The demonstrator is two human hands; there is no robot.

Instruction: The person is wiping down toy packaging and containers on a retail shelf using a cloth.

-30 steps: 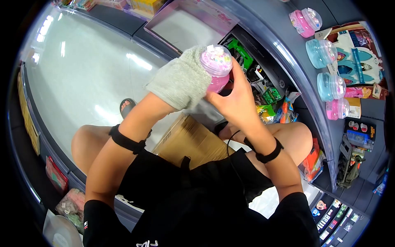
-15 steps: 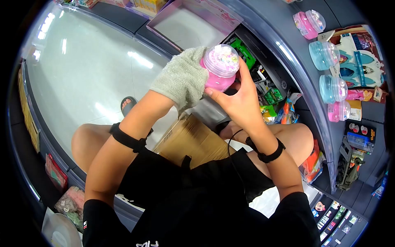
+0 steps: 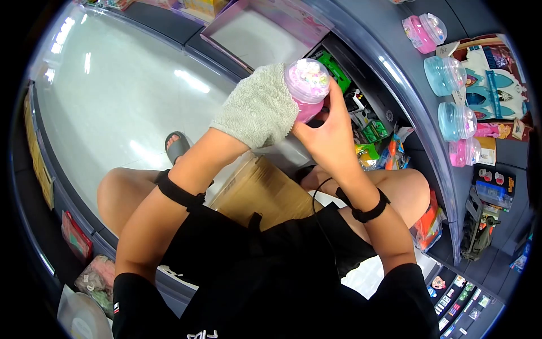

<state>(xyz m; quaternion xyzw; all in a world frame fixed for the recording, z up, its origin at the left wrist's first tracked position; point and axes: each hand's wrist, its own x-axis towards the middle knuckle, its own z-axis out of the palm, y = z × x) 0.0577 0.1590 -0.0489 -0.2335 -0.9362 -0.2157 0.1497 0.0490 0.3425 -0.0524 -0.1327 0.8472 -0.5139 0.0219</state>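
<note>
A round clear jar of pink slime (image 3: 307, 109) is held up in front of me. Its transparent lid (image 3: 307, 78) shows small colourful pieces and faces towards me. My right hand (image 3: 333, 121) grips the jar from the right, thumb on the near side and fingers round the far side. A light grey terry cloth (image 3: 257, 104) covers my left hand (image 3: 254, 121) like a mitt and presses against the jar's left side. The fingers inside the cloth are hidden.
A cardboard box (image 3: 262, 189) stands between my legs. On the right shelf are a pink jar (image 3: 418, 34), blue jars (image 3: 443, 76) and packaged toys (image 3: 491, 192). A lilac-edged tray (image 3: 259, 34) sits ahead. Green packaged goods (image 3: 336, 70) fill the lower shelf.
The cloth-covered left hand has shifted slightly right and turned round the jar's side, and its hanging cloth end has gone from sight. The jar has moved a little right and tilted slightly.
</note>
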